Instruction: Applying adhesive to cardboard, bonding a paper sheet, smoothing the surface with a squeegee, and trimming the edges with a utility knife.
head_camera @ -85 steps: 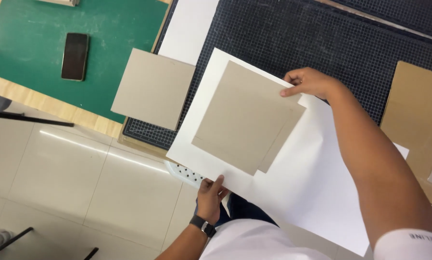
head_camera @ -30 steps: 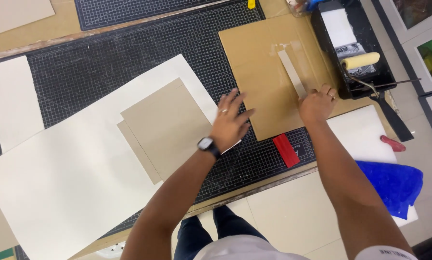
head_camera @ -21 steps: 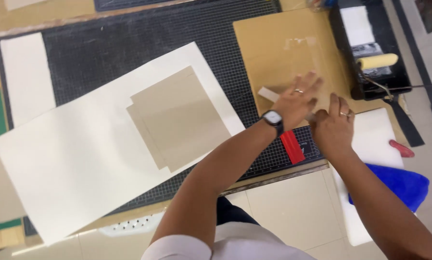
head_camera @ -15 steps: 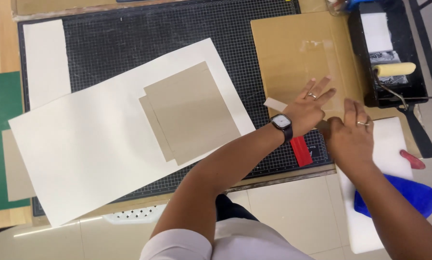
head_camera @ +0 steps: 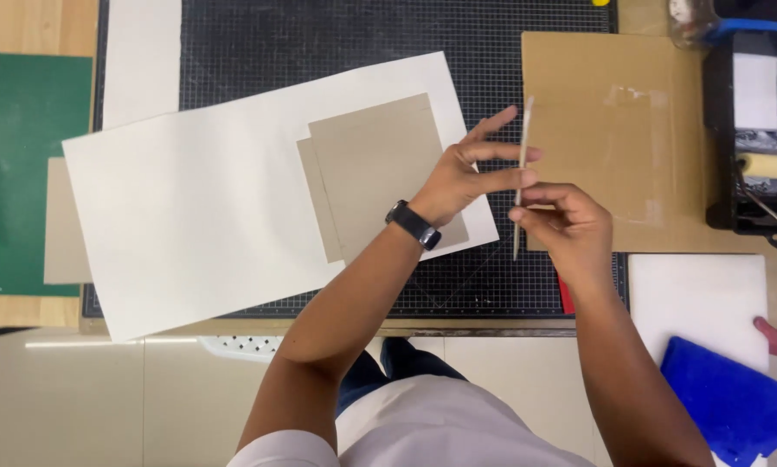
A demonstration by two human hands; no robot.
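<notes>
A thin strip of board (head_camera: 521, 177) is held edge-on, lifted above the cutting mat (head_camera: 319, 35) near the surface's front edge. It's pinched by the right hand (head_camera: 568, 229), fingers (head_camera: 536, 216) clenched around its lower half, while the left hand (head_camera: 462, 177) is pressed against it with fingers spread out, fingertips touching. Just behind it, a brown cardboard sheet (head_camera: 613, 138) is laid flat. Toward the left, two grey boards (head_camera: 375, 173) are stacked on a big white sheet (head_camera: 198, 199).
</notes>
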